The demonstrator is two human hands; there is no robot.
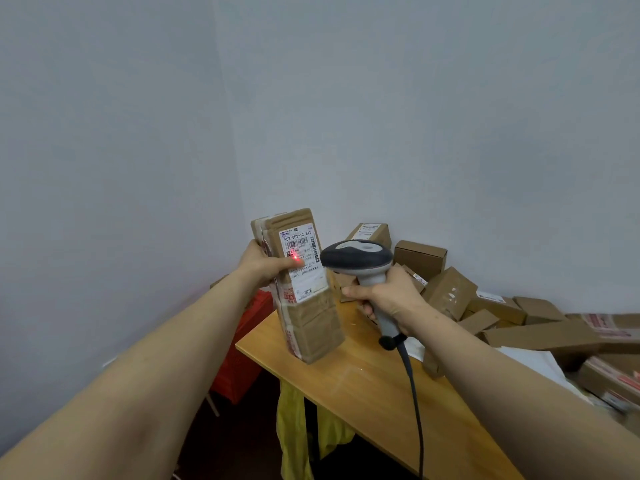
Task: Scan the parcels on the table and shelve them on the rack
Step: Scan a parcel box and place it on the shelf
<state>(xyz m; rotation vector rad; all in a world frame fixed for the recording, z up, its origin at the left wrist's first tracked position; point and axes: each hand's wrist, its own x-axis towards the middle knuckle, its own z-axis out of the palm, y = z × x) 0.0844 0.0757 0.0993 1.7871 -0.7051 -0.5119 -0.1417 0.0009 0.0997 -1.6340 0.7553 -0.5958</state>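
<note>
Gripping the upright parcel (304,289), the left hand (265,263) faces its label toward the scanner (360,263) clasped just beside in the right hand (388,299).

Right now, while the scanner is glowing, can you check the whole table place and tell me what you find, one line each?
Surface: wooden table, light brown top.
Job's things: tall taped parcel held upright; the scanner puts a red dot on the label, below the barcode; rack not in view.
Clutter: cardboard boxes heaped on the table's right side.
Grippers: left hand grips the parcel; right hand grips the scanner's handle.
Cables: dark cable hangs from the scanner's handle.
Surroundings: plain wall; red crate by the table's left end; yellow cloth underneath.
</note>
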